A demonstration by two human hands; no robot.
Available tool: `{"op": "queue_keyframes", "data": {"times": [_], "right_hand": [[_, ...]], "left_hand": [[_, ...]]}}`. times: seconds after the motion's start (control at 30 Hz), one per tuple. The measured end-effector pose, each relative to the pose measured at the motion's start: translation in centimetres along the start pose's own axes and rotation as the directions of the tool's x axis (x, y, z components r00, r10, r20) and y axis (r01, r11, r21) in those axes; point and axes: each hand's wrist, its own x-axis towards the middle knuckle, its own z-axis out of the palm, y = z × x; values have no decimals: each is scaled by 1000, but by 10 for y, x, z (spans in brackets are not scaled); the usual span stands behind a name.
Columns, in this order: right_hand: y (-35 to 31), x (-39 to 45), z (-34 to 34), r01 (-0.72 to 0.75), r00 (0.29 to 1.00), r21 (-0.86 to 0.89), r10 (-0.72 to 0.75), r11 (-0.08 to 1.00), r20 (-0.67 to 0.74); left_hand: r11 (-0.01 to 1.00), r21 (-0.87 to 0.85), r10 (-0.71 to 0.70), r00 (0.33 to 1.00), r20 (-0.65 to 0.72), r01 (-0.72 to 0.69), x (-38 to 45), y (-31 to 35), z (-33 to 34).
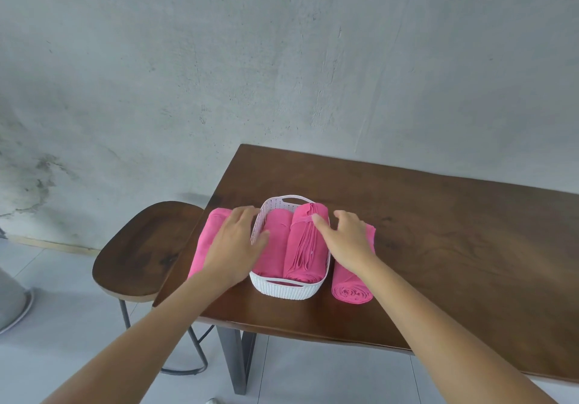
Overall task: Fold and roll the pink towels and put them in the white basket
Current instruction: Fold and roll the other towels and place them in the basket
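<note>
- White basket [289, 290]: stands on the wooden table [438, 231], near its front left corner.
- Inside the basket: two rolled pink towels lie side by side, the left roll [272, 247] and the right roll [305, 247].
- Outside, not yet placed: one towel [206, 240] left of the basket; one rolled towel [351, 287] just right of it.
- Left hand [233, 243]: fingers extended, relaxed, over the basket's left rim; grips nothing.
- Right hand [344, 240]: fingers extended, thumb touching the right roll; grips nothing.
- Judged progress: roughly half complete.
- Stool [141, 247]: left of the table.

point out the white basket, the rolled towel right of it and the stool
white basket [286, 292]: head view, near wall
rolled towel [352, 292]: head view, spiral end
stool [141, 247]: head view, seat top
</note>
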Motion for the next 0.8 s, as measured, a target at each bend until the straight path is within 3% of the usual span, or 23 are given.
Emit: {"op": "queue_keyframes", "data": {"times": [0.17,0.3,0.63,0.8], "right_hand": [[-21,5,22,-87,989,-75,96,993,115],[-30,1,35,-82,997,-106,82,991,-1],[-39,-8,42,1,989,-188,-28,982,-142],[-38,-2,35,3,985,64,8,998,-174]], "left_hand": [[1000,-14,10,999,48,-9,-9,4,21],[999,-35,-2,1000,11,2,-15,2,30],[992,-111,-71,996,-55,64,-18,4,33],[995,-91,-36,999,-35,32,-14,-1,36]]}}
